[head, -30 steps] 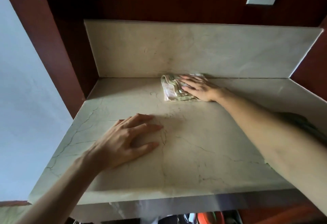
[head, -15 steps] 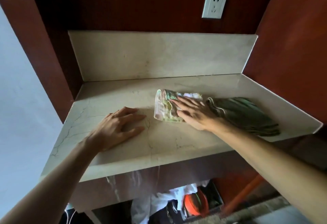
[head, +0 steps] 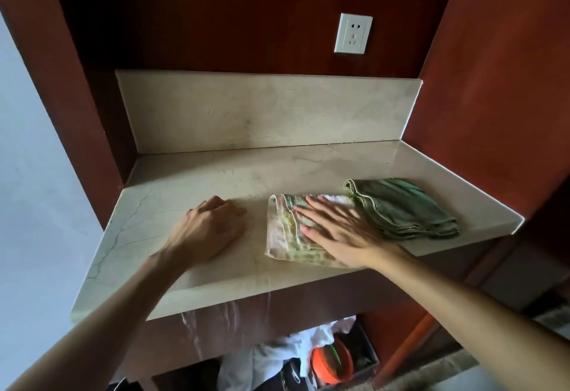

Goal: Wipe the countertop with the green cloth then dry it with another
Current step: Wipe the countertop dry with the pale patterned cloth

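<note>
**Q:** Now, starting at the fingers: how do they stand?

**A:** Right hand [head: 340, 233]: fingers [head: 303, 208] spread flat, gripping nothing, palm pressed on a folded pale cloth [head: 282, 236] with a green-and-pink pattern. Left hand [head: 208, 227]: fingers loosely curled, holding nothing, braced on the bare countertop [head: 191, 181] just left of that cloth.

**Q:** Where are the task's own things?

**A:** The green cloth [head: 404, 208] lies folded on the right part of the countertop, its near corner touching the pale cloth and close behind the right hand. No hand rests on it. Judged from this, the wet wipe appears finished and the drying pass is in hand.

**Q:** What lies further out?

**A:** A stone backsplash [head: 265, 113] rises behind the countertop; a white wall socket [head: 353, 32] sits on the dark panel above; clutter shows on the floor under the front edge.

**Q:** What could go wrong from here?

**A:** Three risks, all judgements. A flat palm holds the pale cloth by friction only, so a fast stroke may leave it bunched or unfolded. A stroke to the right may shove the green cloth toward the open right edge, and it may re-wet the pale one where they touch. The back corner and right end could be left damp if strokes stay central.
</note>
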